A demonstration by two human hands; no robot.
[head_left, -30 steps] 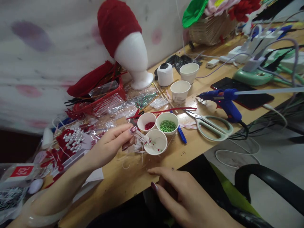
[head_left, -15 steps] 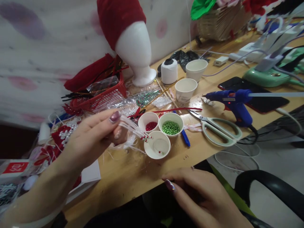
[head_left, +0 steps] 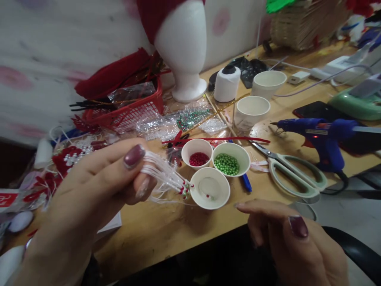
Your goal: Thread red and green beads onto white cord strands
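Note:
My left hand (head_left: 98,186) pinches a bundle of thin white strands (head_left: 162,174) tipped with small red and green beads, held just left of a near-empty white paper cup (head_left: 210,190). Behind that cup stand a cup of red beads (head_left: 197,153) and a cup of green beads (head_left: 231,158). My right hand (head_left: 293,240) hovers at the table's front edge, fingers loosely extended and apart, with nothing in it.
Green-handled scissors (head_left: 293,176) and a blue glue gun (head_left: 323,137) lie right of the cups. Two empty paper cups (head_left: 253,111), a white spool (head_left: 226,83), a foam head stand (head_left: 186,47) and a red basket (head_left: 131,113) stand behind. Beaded red ornaments (head_left: 68,157) clutter the left.
My left hand has lifted the strand bundle up and toward me, out of the near cup. My right hand rose from the table edge and shifted right.

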